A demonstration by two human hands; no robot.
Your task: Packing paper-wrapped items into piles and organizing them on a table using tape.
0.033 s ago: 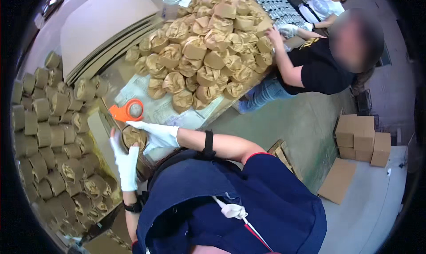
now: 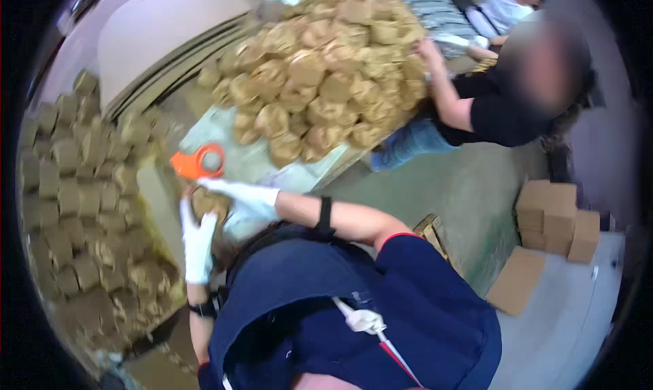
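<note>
A round bundle wrapped in brown paper (image 2: 209, 205) sits between my two white-gloved hands at the near end of the table. My left hand (image 2: 198, 244) closes on its left side, bare fingertips reaching along the far edge and thumb against the near side. From the right, my right hand (image 2: 248, 198) holds the same bundle, its fingers lying along the far side; part of that hand blends into the pale surface behind. Just beyond the fingers lies an orange tape dispenser (image 2: 197, 161) with a roll in it. Motion blur softens the view.
Many similar paper-wrapped bundles are heaped on the table (image 2: 320, 84); more are stacked at left (image 2: 75, 192). Cardboard sheets (image 2: 166, 39) lean at far left. A co-worker in black (image 2: 500, 107) stands at the right edge of the heap, another beyond. Cardboard boxes (image 2: 547, 213) stand at right.
My left hand has moved in against the bundle, its spread fingers drawing nearer to it. My right hand stays by the bundle. The whole view has shifted slightly and blurred.
</note>
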